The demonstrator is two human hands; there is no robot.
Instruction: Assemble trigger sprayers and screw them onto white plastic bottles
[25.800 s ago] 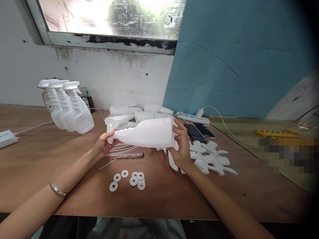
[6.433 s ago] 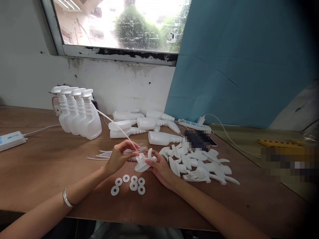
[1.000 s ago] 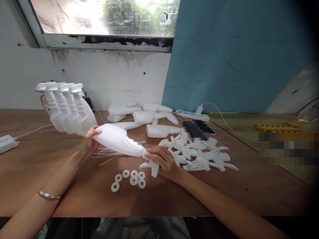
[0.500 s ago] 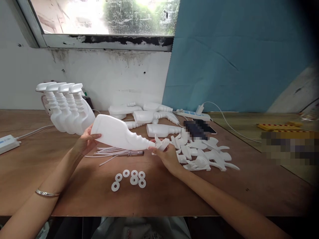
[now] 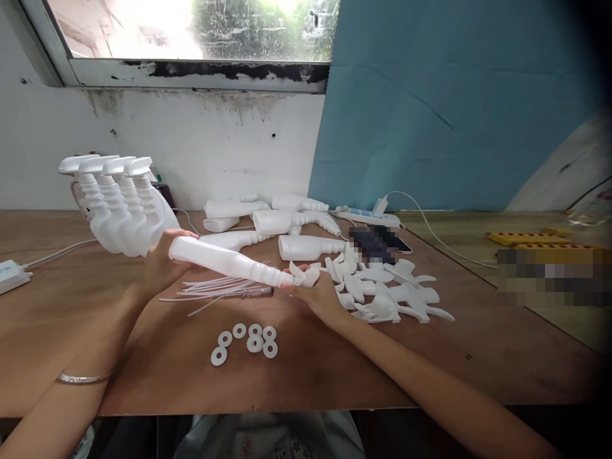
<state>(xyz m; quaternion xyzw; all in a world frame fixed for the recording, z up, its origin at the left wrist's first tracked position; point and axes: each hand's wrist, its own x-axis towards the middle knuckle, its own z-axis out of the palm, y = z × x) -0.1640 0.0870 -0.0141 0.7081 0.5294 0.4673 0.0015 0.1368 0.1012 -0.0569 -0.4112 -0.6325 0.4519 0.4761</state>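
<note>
A white plastic spray bottle (image 5: pixel 224 261) lies sideways in the air above the table, its narrow edge turned toward me. My left hand (image 5: pixel 167 258) is closed around the base end. At the neck end, my right hand (image 5: pixel 318 293) grips a white trigger spray head (image 5: pixel 305 274), which meets the bottle's mouth; whether it is threaded on is hidden by the fingers. Below the bottle are thin white dip tubes (image 5: pixel 205 290) and a pen (image 5: pixel 258 291). Several white ring washers (image 5: pixel 255 343) lie nearer to me.
Several assembled spray bottles (image 5: pixel 127 213) stand in a row at left. Loose bottles (image 5: pixel 275 222) lie at the back, and a pile of spray heads (image 5: pixel 392 290) is at right. Power strips (image 5: pixel 368 217) and cables rest on the table (image 5: pixel 306 376).
The bottle has rolled about its long axis, from its broad side to its narrow edge. My left hand has turned with it, while my right hand stays at the spray head.
</note>
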